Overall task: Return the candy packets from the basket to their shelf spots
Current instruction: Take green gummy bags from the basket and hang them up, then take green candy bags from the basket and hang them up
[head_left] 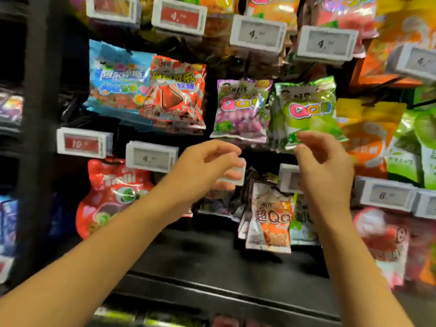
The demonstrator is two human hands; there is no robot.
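My right hand (323,161) is raised in front of the hanging rows, thumb and forefinger pinched on the lower edge of a green QQ candy packet (309,109). That packet hangs on a peg beside a purple QQ packet (240,109). My left hand (207,166) is level with it, fingers curled around a white price tag (234,173) on the peg row below. Under the hands hang orange-and-white QQ packets (271,218). No basket is in view.
More packets hang around: a red cola packet (175,90), a blue one (115,76), a red Trolli bag (111,194), and yellow and green bags (382,138) at right. White price tags (258,34) jut out on peg ends. A dark shelf ledge (212,279) runs below.
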